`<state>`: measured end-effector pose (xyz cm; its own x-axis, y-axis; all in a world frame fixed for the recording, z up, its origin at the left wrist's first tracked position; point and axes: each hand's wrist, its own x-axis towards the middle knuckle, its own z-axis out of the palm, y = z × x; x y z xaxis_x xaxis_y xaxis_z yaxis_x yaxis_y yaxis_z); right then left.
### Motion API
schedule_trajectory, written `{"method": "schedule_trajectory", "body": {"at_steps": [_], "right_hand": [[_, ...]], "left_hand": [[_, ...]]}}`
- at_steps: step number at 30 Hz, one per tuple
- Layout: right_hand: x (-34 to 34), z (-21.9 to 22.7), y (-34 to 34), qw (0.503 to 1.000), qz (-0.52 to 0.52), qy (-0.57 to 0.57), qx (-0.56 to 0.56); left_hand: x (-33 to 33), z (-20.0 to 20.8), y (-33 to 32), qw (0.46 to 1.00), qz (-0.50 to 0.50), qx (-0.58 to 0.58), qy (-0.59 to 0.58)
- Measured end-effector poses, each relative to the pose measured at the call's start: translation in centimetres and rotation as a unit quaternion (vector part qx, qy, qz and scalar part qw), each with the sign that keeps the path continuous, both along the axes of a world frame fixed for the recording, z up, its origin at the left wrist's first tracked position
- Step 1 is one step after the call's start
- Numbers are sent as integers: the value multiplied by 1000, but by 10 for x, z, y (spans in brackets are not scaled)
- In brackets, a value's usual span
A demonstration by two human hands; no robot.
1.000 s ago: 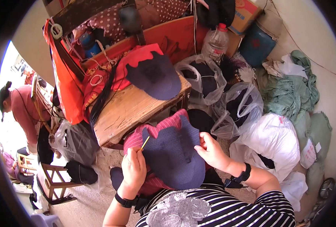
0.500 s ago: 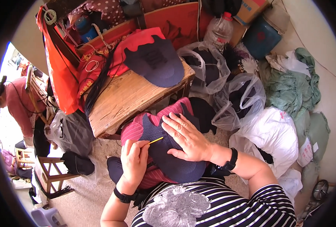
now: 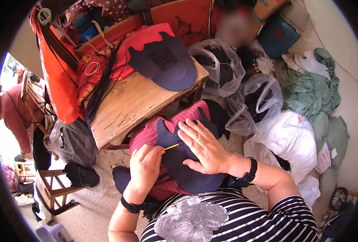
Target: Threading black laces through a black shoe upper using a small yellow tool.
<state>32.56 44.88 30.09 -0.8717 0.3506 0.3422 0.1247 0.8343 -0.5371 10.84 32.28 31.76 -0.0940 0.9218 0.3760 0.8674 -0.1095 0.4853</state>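
A cluttered room surrounds the hands: just beyond them stands a wooden table [image 3: 134, 109] bearing red cloth [image 3: 124, 52] and a dark scalloped panel [image 3: 165, 60], while well off to their right slumps a white sack [image 3: 290, 135] on the floor. The left hand [image 3: 146, 165] is curled with its knuckles up, thumb and fingers pinching a thin yellow stick [image 3: 171, 147] that points right, toward the other hand. The right hand [image 3: 205, 149] lies palm down, fingers extended and thumb held out, gripping nothing. Yellow characters run along the red cloth, ahead and left of the pinch; red print marks the sack. The dark blue textured piece [image 3: 197, 181] lies on the lap, under the right palm and just right of the pinching fingers, over pink striped fabric [image 3: 142, 137].
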Motion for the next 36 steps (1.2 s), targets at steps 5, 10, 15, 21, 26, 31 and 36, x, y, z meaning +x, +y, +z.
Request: {"method": "schedule_trajectory", "body": {"at_steps": [5, 10, 15, 21, 26, 31, 36], "right_hand": [[1, 2, 1, 1000, -19, -9, 13], [-1, 3, 1, 1000, -16, -14, 12], [-1, 5, 3, 1000, -15, -8, -7], [4, 27, 3, 990, -116, 29, 81], [-8, 6, 6, 988, -106, 89, -71], [-7, 5, 10, 984, -94, 101, -112], [0, 16, 16, 978, -88, 100, -159]], "left_hand": [[-5, -3, 8, 995, -34, -2, -92], [-10, -7, 5, 979, -18, -51, -198], [-7, 1, 11, 990, -14, -33, -133], [-12, 8, 13, 995, -43, -35, -87], [4, 10, 25, 992, -48, -35, -114], [17, 10, 32, 992, -50, -40, -109], [19, 15, 28, 994, -18, -66, -83]]}}
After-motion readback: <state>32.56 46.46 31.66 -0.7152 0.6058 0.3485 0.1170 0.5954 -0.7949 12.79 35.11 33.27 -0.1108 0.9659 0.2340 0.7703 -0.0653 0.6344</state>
